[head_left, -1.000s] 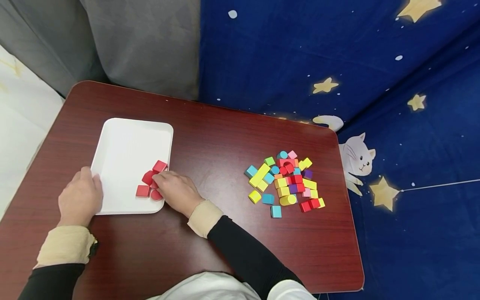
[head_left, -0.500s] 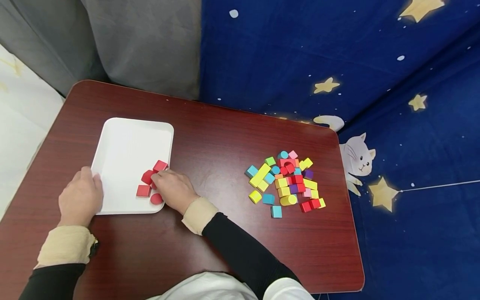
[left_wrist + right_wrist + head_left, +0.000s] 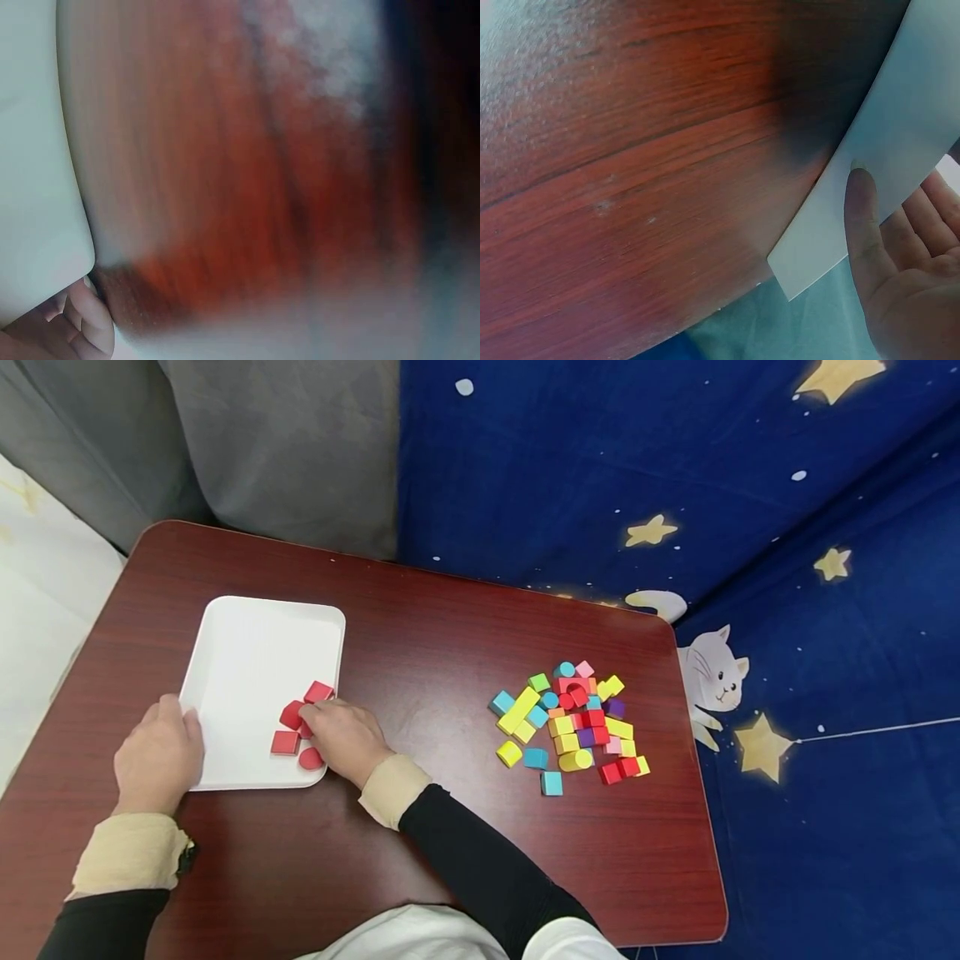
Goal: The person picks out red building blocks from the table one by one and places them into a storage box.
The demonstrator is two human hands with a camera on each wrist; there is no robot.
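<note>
Near the left end of the table, a white tray (image 3: 258,660) holds several red blocks (image 3: 285,742) in its near right corner, among them a round one (image 3: 311,758). My left hand (image 3: 160,752) grips the tray's left edge, thumb by the rim; its curled fingers (image 3: 91,319) show at the tray corner in the left wrist view. Over the right rim lies my right hand (image 3: 347,739), fingertips inside beside the red blocks and partly hiding one. In the right wrist view its thumb (image 3: 862,217) presses the tray's outer wall while the fingers curl over the rim.
A loose pile of coloured blocks (image 3: 570,727), with yellow, blue, red, purple, pink and green pieces, lies on the right half of the brown table (image 3: 420,668). Grey and dark blue star-patterned curtains (image 3: 525,468) hang behind the far edge.
My right hand and wrist have shifted slightly left along the tray's right rim. The round red block sits a little nearer the tray's near edge. My left hand has stayed in place.
</note>
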